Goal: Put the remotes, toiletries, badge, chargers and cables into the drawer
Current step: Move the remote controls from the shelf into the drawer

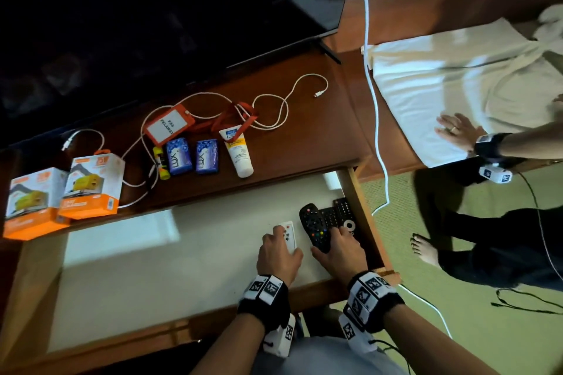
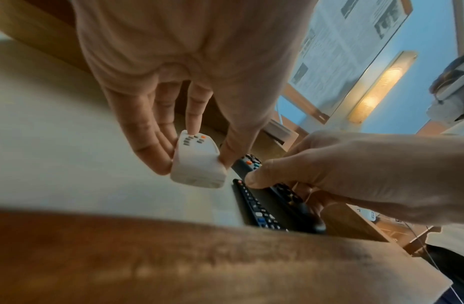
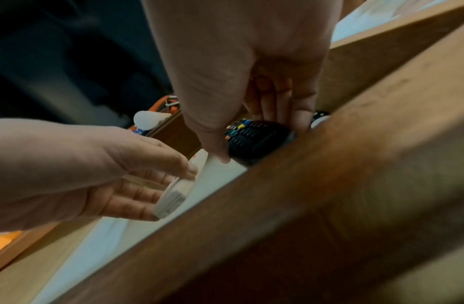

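Observation:
In the open drawer my left hand pinches a small white remote between thumb and fingers, low over the pale lining. Beside it my right hand grips a rounded black remote, thumb on one side. A flat black remote lies at the drawer's right end. On the desk lie an orange badge, two blue soaps, a white tube, a yellow stick, a white cable and two orange charger boxes.
A dark TV stands behind the desk items. A thick white cord hangs past the drawer's right side. Another person's hand rests on the bed, their bare foot on the green carpet.

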